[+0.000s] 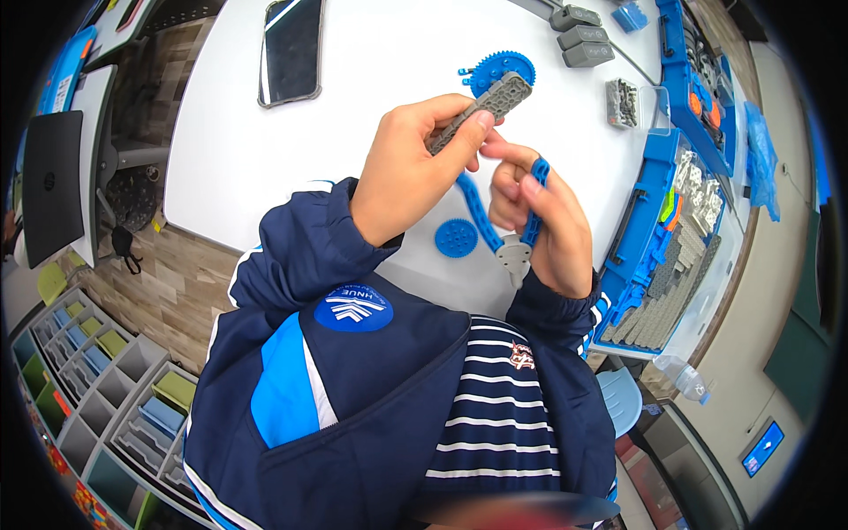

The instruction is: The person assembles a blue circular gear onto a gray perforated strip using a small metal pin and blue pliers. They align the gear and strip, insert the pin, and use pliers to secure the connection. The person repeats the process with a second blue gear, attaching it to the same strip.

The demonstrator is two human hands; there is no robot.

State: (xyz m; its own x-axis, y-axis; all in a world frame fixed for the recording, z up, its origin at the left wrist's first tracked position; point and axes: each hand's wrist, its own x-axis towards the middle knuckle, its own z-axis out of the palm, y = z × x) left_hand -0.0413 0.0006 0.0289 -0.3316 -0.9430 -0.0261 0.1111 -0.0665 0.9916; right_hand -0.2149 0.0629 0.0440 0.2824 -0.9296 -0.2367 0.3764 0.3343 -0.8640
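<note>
Using the loose blue gear wheel (457, 238) on the white tabletop (225, 141) as the landmark, your left hand (413, 168) is working beyond it and slightly to its left, pinching a gray perforated beam (481, 113) between closed thumb and fingers. The beam is slanting up to the right, its far end overlapping a larger blue gear (502, 69); you cannot tell from this angle whether the two are joined. Your right hand (549, 216) is sitting to the right of the loose gear, its fingers curling around one arm of a blue two-armed piece (478, 215) with a light gray connector (513, 256), its fingertips nearing the beam. A smartphone (292, 51) is lying well beyond the gear, to its left; an open blue parts bin (629, 256) is standing well to its right.
</note>
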